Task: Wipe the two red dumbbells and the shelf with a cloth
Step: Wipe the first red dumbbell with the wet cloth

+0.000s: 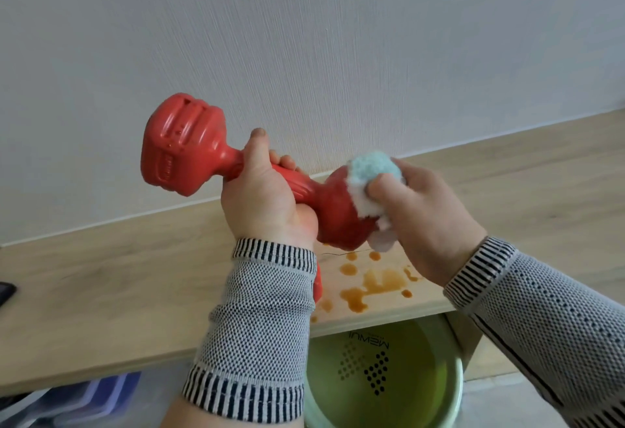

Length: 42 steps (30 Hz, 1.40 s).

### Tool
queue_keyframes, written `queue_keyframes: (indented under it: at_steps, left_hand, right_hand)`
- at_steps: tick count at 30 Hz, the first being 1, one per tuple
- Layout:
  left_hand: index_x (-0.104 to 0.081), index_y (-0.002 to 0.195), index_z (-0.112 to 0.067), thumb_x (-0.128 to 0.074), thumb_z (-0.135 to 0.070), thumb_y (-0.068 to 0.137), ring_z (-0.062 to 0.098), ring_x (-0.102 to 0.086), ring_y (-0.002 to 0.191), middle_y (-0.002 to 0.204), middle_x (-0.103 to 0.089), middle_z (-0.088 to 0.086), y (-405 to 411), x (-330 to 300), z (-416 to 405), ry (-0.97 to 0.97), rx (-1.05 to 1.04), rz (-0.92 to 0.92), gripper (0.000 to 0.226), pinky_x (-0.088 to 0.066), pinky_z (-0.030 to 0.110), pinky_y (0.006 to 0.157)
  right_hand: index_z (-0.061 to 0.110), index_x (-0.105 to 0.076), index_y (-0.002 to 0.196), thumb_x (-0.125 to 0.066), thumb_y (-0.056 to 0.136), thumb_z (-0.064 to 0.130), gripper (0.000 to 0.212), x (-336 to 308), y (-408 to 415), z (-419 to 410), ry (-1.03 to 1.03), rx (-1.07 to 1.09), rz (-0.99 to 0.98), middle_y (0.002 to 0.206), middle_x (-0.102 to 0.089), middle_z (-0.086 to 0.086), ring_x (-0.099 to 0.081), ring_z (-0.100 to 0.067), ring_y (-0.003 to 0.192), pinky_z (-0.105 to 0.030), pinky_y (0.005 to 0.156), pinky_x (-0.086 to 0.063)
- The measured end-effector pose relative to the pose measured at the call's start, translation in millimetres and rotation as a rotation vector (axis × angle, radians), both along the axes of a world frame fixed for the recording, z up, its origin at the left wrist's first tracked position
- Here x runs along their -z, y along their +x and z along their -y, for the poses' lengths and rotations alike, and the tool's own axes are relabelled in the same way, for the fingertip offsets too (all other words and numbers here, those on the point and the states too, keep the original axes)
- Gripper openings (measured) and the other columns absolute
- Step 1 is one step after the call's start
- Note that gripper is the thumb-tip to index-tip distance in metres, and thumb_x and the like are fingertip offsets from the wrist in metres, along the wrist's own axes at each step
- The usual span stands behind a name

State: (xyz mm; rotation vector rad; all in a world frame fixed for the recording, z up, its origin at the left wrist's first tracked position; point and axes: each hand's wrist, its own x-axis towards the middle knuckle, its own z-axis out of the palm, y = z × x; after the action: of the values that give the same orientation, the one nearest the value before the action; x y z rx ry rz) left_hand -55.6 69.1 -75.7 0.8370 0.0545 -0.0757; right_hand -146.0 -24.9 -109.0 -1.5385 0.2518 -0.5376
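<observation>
While left hand (267,197) clasps red dumbbell (189,153), right hand (422,211) bunches cloth (372,174), green bucket (453,390) below shelf (101,292)

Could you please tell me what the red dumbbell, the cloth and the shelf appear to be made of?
Red dumbbell: probably moulded plastic or rubber coating, smooth with a soft sheen and ribbed ends. Cloth: fluffy microfibre-like fabric, pale blue and white. Shelf: light wood-grain board, likely matte laminate.
</observation>
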Motion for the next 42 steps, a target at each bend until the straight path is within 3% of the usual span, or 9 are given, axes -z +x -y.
queue_keyframes:
  at_steps: [3,10,17,21,26,32,36,39,42]
  left_hand:
    - [-0.05,0.078,-0.017,-0.068,-0.021,0.088,0.011,-0.049,0.051,0.06,-0.047,-0.005,-4,0,2,0.031,-0.009,0.028,0.021,-0.043,0.032,0.062]
    - [-0.05,0.075,-0.019,-0.066,-0.017,0.089,0.007,-0.048,0.046,0.057,-0.047,-0.008,0,-2,-4,0.021,-0.059,0.02,0.021,-0.042,0.026,0.055]
    - [-0.049,0.076,-0.016,-0.067,-0.014,0.088,0.009,-0.047,0.046,0.055,-0.046,-0.006,-11,-2,0,0.071,-0.052,0.071,0.021,-0.043,0.027,0.057]
    - [-0.05,0.074,-0.017,-0.066,-0.014,0.087,0.009,-0.048,0.047,0.055,-0.046,-0.007,-6,-5,-3,0.077,-0.085,0.058,0.021,-0.044,0.027,0.057]
    - [-0.045,0.065,-0.019,-0.062,-0.017,0.09,0.006,-0.045,0.042,0.049,-0.045,-0.011,6,-7,-14,-0.13,0.007,-0.136,0.03,-0.04,0.021,0.05]
    - [-0.04,0.065,-0.022,-0.054,-0.017,0.086,0.005,-0.04,0.044,0.055,-0.04,-0.012,5,-1,-16,-0.317,0.177,-0.138,0.026,-0.037,0.021,0.053]
    - [-0.038,0.066,-0.024,-0.052,-0.02,0.083,0.008,-0.035,0.05,0.058,-0.035,-0.011,-1,1,-12,-0.244,0.304,-0.012,0.023,-0.036,0.026,0.058]
    - [-0.038,0.064,-0.022,-0.049,-0.014,0.088,0.007,-0.035,0.042,0.051,-0.035,-0.011,-14,0,-5,-0.142,0.314,0.07,0.027,-0.035,0.025,0.051]
    - [-0.041,0.062,-0.021,-0.051,-0.011,0.088,0.007,-0.036,0.04,0.049,-0.037,-0.009,-19,-7,-1,-0.096,0.26,0.139,0.029,-0.035,0.024,0.049]
  right_hand:
    - [0.008,-0.055,0.07,-0.049,0.084,0.016,0.017,3,1,6,0.154,-0.042,0.002,0.059,-0.049,-0.006,-0.046,-0.024,0.055,-0.032,0.051,-0.037]
    - [0.019,-0.048,0.128,-0.06,0.064,0.027,0.066,8,-1,2,-0.068,-0.164,-0.049,0.094,-0.065,-0.005,-0.062,-0.017,0.072,-0.036,0.061,-0.054]
    - [0.005,-0.055,0.071,-0.049,0.086,0.01,0.017,2,3,1,0.126,0.055,-0.02,0.063,-0.047,-0.013,-0.049,-0.021,0.051,-0.031,0.048,-0.043]
    - [0.011,-0.062,0.087,-0.053,0.085,0.016,0.01,10,1,-2,-0.03,-0.055,0.004,0.068,-0.06,-0.002,-0.056,-0.02,0.059,-0.034,0.053,-0.049]
    - [0.03,-0.032,0.141,-0.069,0.072,0.029,0.079,19,-3,-4,-0.078,-0.194,0.098,0.117,-0.06,0.002,-0.065,-0.016,0.098,-0.031,0.078,-0.056]
    - [0.003,-0.057,0.099,-0.056,0.076,0.032,0.036,15,7,-11,0.438,-0.282,0.089,0.072,-0.054,-0.004,-0.048,-0.017,0.061,-0.03,0.054,-0.031]
    - [0.012,-0.054,0.103,-0.059,0.077,0.046,0.044,5,8,6,0.645,-0.476,-0.188,0.094,-0.051,-0.015,-0.049,-0.027,0.08,-0.035,0.076,-0.032]
    - [0.016,-0.048,0.111,-0.065,0.073,0.048,0.052,12,12,9,0.701,-0.487,-0.306,0.113,-0.03,-0.013,-0.021,-0.028,0.1,-0.033,0.082,-0.005]
    - [0.012,-0.059,0.091,-0.063,0.071,0.049,0.042,13,14,10,0.635,-0.338,-0.23,0.09,-0.038,-0.016,-0.031,-0.027,0.081,-0.039,0.075,-0.014]
